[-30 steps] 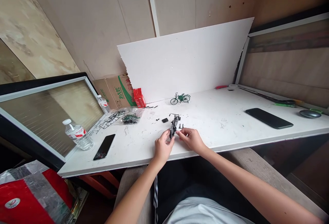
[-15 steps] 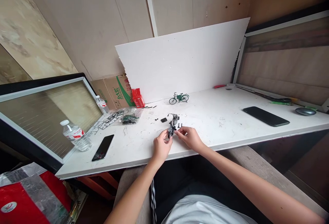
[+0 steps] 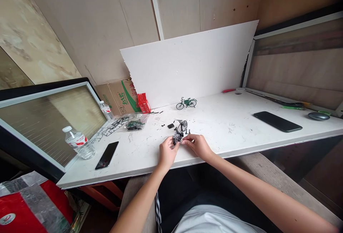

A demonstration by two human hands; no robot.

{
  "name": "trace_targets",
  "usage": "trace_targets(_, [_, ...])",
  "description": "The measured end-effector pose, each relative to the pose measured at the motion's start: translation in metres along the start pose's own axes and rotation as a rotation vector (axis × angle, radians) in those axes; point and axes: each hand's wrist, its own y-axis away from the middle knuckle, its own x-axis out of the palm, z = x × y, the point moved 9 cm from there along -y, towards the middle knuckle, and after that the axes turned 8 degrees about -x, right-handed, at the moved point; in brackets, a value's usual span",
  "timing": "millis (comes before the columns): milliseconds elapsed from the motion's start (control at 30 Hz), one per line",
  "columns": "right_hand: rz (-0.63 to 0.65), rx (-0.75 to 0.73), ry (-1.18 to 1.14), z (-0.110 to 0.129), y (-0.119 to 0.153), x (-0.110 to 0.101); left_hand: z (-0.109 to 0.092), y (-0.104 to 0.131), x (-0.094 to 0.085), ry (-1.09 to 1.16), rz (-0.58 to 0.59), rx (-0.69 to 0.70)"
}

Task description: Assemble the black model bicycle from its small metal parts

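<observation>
A small black model bicycle (image 3: 183, 126) stands tilted near the table's front edge, its near wheel toward me. My left hand (image 3: 167, 151) grips that near wheel between thumb and fingers. From the other side, my right hand (image 3: 197, 146) has thumb and forefinger pinched together right at the wheel. Whether a tiny part sits between those fingertips is too small to tell. Just beyond the right fingers lie small black pieces (image 3: 188, 131). A flat black part (image 3: 170, 126) rests to the left of the bicycle.
A finished green model bicycle (image 3: 186, 103) stands farther back. Left are a bag of parts (image 3: 134, 124), black part frames (image 3: 115, 126), a phone (image 3: 107, 155) and a water bottle (image 3: 78, 142). Another phone (image 3: 277, 121) and a mouse (image 3: 318, 116) lie right. A white board (image 3: 187, 65) leans behind.
The black bicycle has turned and tipped slightly, so its near wheel shows more side-on. My right fingertips have moved slightly down along it. The left hand keeps its hold.
</observation>
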Motion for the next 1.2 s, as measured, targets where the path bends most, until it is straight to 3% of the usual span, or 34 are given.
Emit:
trace_targets(267, [-0.03,-0.031,0.013,0.002,0.001,-0.001,0.002,-0.002,-0.002,0.078,-0.026,-0.069])
trace_targets(500, [0.038,-0.077,0.118,0.012,0.005,0.002,-0.003,0.002,-0.004,0.075,-0.048,-0.016])
trace_targets(700, [0.022,-0.111,0.253,0.011,0.004,0.003,-0.003,0.005,-0.001,0.052,-0.058,0.008])
trace_targets(900, [0.016,-0.101,0.244,0.012,0.002,0.0,-0.008,0.005,0.0,0.063,-0.062,0.02])
trace_targets(1200, [-0.191,-0.089,0.181,0.012,0.001,-0.024,-0.004,0.001,-0.006,0.063,-0.11,-0.001])
